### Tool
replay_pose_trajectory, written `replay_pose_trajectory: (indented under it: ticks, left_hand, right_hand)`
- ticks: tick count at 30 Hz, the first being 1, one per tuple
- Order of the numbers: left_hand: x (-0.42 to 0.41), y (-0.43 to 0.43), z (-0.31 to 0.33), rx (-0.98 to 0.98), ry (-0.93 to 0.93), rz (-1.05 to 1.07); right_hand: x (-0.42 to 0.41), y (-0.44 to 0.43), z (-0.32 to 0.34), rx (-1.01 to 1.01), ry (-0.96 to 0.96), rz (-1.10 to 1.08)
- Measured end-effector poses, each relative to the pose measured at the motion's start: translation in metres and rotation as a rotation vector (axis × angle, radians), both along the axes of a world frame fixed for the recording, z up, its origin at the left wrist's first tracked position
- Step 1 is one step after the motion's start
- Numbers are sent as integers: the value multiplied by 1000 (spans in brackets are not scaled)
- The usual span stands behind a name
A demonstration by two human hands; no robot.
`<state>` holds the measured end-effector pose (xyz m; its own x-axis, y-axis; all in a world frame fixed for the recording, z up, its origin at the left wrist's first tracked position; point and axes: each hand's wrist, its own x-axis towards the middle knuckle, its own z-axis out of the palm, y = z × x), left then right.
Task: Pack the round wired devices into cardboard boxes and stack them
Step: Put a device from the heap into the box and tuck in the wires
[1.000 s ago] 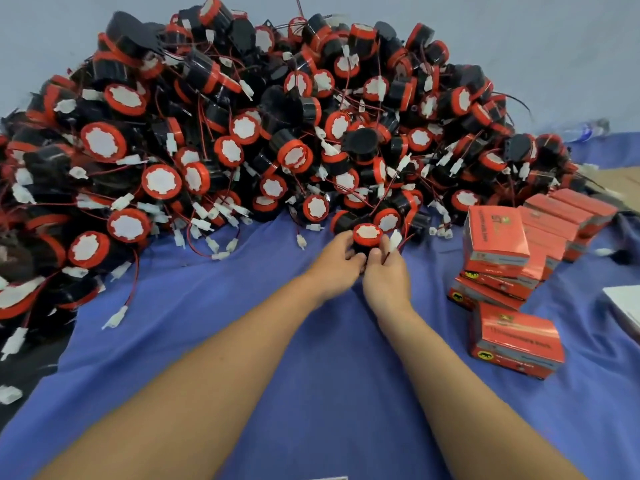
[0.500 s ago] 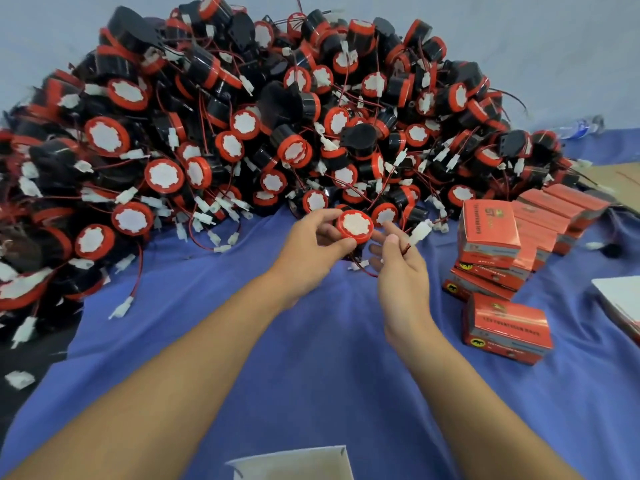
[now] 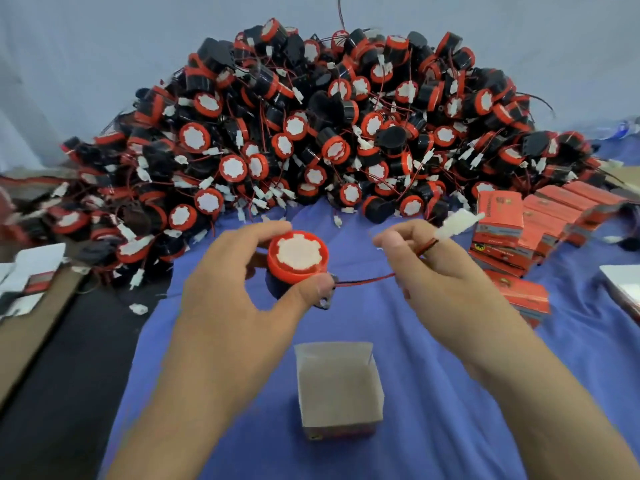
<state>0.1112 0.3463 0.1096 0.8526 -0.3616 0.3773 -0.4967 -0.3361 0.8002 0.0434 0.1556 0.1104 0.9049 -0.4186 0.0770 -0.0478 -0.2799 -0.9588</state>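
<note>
Held up in the left hand (image 3: 239,299), over the blue cloth (image 3: 433,427): one round device (image 3: 298,258), a squat black cylinder with an orange-red rim and a matte white scalloped face turned upward. Clamped at the rim between curled thumb and fingers. Thin red-and-black wire (image 3: 367,280) out of its side, drawn almost taut across to the right hand (image 3: 440,282). Pinched there in curled fingers, with a blurred white plastic connector (image 3: 457,225) poking past the fingertips.

Just below, nearer the body: small open cardboard box (image 3: 339,386), upright, dull grey-brown inside, flaps raised, red print low on the outer wall.

Behind: heaped pile of like devices (image 3: 329,133), black and orange, wires tangled.

Right: closed red boxes (image 3: 540,223), crisp-edged, stacked in rows just beside the pile.

Far left: flat cartons (image 3: 31,271), white and red, blurred.
</note>
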Motion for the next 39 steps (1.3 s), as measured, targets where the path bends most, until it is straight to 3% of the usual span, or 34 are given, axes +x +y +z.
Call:
replay_pose_trajectory:
  ticks: [4, 8, 14, 17, 26, 34, 39]
  left_hand:
    - [-48, 15, -9, -42, -2, 115]
    - [-71, 12, -19, 41, -60, 140]
    - [-76, 4, -35, 243, -109, 128]
    - [-71, 5, -42, 383, -226, 161]
    - [-65, 8, -65, 530, -312, 107]
    - [-60, 7, -76, 678, -308, 68]
    - [-61, 3, -90, 764, -398, 101]
  right_hand:
    - [-30, 7, 0, -58, -119, 16]
    - [-47, 13, -4, -168, -186, -45]
    - [-52, 21, -13, -413, -154, -63]
    - [-51, 29, -18, -484, -89, -14]
    - [-43, 45, -30, -675, 79, 132]
    - [-41, 42, -49, -655, 110, 30]
    - [-40, 39, -55, -672, 103, 17]
